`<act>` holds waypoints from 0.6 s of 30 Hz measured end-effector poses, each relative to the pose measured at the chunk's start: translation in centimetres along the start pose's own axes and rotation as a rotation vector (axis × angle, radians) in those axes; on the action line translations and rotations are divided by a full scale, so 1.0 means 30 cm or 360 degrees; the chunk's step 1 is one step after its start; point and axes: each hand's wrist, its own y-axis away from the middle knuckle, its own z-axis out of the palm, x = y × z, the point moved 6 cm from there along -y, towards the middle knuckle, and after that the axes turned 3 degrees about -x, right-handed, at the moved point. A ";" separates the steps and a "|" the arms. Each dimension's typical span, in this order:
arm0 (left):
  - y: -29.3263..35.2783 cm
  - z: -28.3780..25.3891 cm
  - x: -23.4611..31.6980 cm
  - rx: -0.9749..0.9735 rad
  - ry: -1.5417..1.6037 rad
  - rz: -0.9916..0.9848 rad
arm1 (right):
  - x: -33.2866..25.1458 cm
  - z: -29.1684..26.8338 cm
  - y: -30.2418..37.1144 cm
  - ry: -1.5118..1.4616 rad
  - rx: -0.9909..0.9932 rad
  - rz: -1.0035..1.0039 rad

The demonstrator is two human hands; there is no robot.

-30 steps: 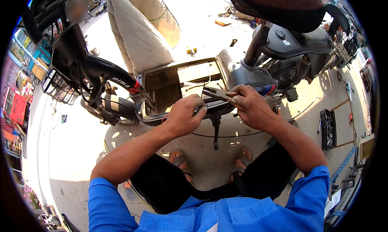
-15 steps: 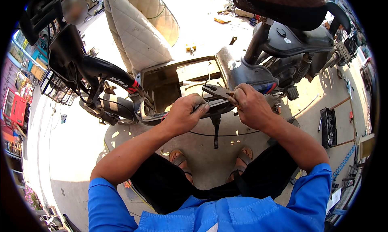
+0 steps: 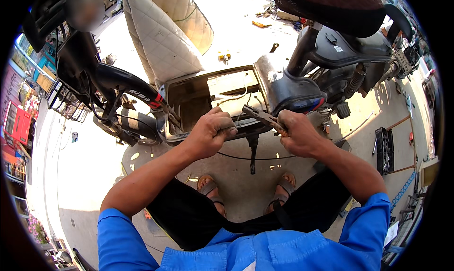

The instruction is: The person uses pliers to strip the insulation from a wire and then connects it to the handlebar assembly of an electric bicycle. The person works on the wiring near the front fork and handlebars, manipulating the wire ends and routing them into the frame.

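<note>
My right hand (image 3: 299,133) is wrapped round the handles of a pair of pliers (image 3: 259,115), whose jaws point left over the near edge of an open compartment (image 3: 166,111) in the frame of an electric bike. My left hand (image 3: 213,133) is closed in a pinch at the same near edge, just left of the plier jaws; what its fingers hold, if anything, is hidden. Inside the compartment a pale block (image 3: 231,83) fills the right part, with thin wires (image 3: 247,84) running over it. A black stand-like part (image 3: 253,153) hangs below the compartment.
The bike's front tube (image 3: 127,84) rises at left and its dark saddle (image 3: 326,8) overhangs at right. A quilted cover (image 3: 161,39) stands behind the compartment. Small yellow parts (image 3: 224,57) lie on the ground beyond; a black tray (image 3: 384,150) lies at right.
My left hand has shifted slightly left and turned, its fingers curling tighter. The pliers and right hand have moved a little right and down, and the plier jaws now look closer together.
</note>
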 end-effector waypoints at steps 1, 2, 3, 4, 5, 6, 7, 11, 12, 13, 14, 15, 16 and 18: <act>0.001 -0.001 0.000 -0.0002 0.0002 0.0012 | 0.003 -0.002 0.002 -0.0044 0.0025 0.0009; 0.001 -0.002 -0.001 -0.0004 0.0005 0.0024 | 0.006 -0.001 0.003 -0.0088 -0.0004 0.0036; 0.001 -0.002 0.000 -0.0006 0.0008 0.0035 | 0.009 0.000 0.006 -0.0133 -0.0032 0.0063; 0.003 -0.006 0.004 -0.0012 0.0003 0.0041 | 0.008 0.001 0.006 -0.0181 -0.0064 0.0085; 0.004 -0.012 0.009 -0.0019 -0.0002 0.0045 | 0.004 0.000 0.005 -0.0214 -0.0116 0.0130; 0.005 -0.015 0.012 -0.0025 -0.0007 0.0050 | -0.005 -0.006 0.004 -0.0246 -0.0169 0.0175; 0.003 -0.015 0.015 -0.0018 0.0001 0.0069 | -0.006 -0.007 0.006 -0.0276 -0.0219 0.0226; -0.004 -0.016 0.025 0.0010 -0.0004 0.0148 | 0.014 0.014 0.021 -0.0622 -0.0344 0.0338; -0.005 -0.015 0.026 0.0018 -0.0013 0.0169 | 0.012 0.015 0.023 -0.0669 -0.0364 0.0368; -0.007 -0.012 0.026 0.0016 -0.0012 0.0169 | 0.013 0.015 0.026 -0.0714 -0.0382 0.0400; -0.010 -0.009 0.026 0.0014 -0.0011 0.0169 | 0.022 0.012 0.024 -0.0606 -0.0331 0.0315; -0.013 -0.005 0.027 0.0012 -0.0009 0.0170 | 0.044 0.015 0.020 -0.0497 -0.0280 0.0231; -0.015 -0.006 0.032 0.0029 -0.0040 0.0186 | 0.048 0.014 0.016 -0.0391 -0.0235 0.0142; -0.021 -0.009 0.041 0.0064 -0.0104 0.0217 | 0.049 0.015 0.009 -0.0402 -0.0252 0.0121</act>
